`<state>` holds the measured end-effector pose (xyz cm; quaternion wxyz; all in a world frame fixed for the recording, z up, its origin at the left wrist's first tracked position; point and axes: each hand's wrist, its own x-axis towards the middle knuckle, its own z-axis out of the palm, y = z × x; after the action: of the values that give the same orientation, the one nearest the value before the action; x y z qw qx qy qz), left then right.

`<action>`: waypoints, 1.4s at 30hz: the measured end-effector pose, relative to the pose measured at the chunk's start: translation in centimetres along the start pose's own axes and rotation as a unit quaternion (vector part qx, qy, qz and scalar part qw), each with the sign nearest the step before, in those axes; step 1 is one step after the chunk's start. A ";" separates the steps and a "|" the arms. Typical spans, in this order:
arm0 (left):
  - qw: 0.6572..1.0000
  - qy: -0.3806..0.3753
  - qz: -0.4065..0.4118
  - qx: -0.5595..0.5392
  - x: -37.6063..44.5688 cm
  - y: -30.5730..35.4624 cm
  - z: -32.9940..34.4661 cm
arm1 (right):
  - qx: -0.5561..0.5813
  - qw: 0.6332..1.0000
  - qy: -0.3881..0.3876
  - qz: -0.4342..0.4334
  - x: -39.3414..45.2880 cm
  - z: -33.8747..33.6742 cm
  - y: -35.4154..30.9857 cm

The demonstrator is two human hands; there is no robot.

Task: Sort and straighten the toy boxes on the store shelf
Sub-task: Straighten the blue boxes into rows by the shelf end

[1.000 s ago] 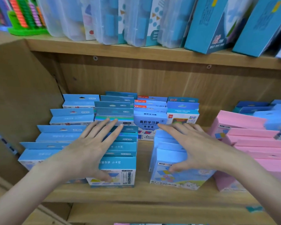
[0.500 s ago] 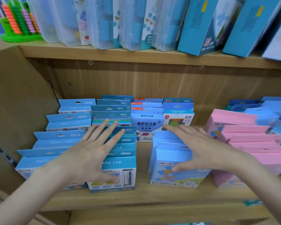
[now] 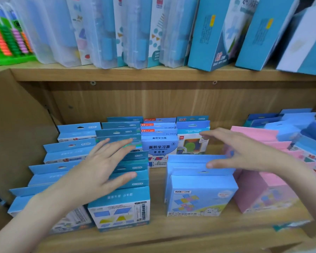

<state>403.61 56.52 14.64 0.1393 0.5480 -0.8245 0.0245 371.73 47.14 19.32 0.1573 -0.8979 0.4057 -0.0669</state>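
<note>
Both hands lifted off since earlier: left hand and right hand hover, fingers spread, holding nothing, over upright blue cardboard toy boxes, rows running front-to-back, fronts facing out.

Left hand: I see it lifted off the teal boxes, fingers spread above them.
Right hand: I see it raised off the light-blue boxes; thumb possibly touching a tab.

both arms bare to the frame edge, no sleeves. left hand and right hand bare; fingers carry no rings, nails short.
</note>
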 end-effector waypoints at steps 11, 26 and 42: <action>0.998 0.024 -0.060 -0.028 9.5 3.2 2.3 | -0.162 0.982 -0.093 -0.027 10.6 -2.6 9.0; 0.976 0.011 -0.192 -0.102 10.8 13.2 3.2 | -0.290 0.950 -0.050 -0.102 12.1 0.2 9.6; 0.963 0.043 -0.229 -0.137 11.4 12.8 2.4 | -0.208 0.965 -0.076 -0.140 9.9 -0.3 11.2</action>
<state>387.32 50.91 16.69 0.2501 0.6964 -0.6654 -0.0984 370.32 32.72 15.75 -0.0134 -0.9610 0.2681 0.0662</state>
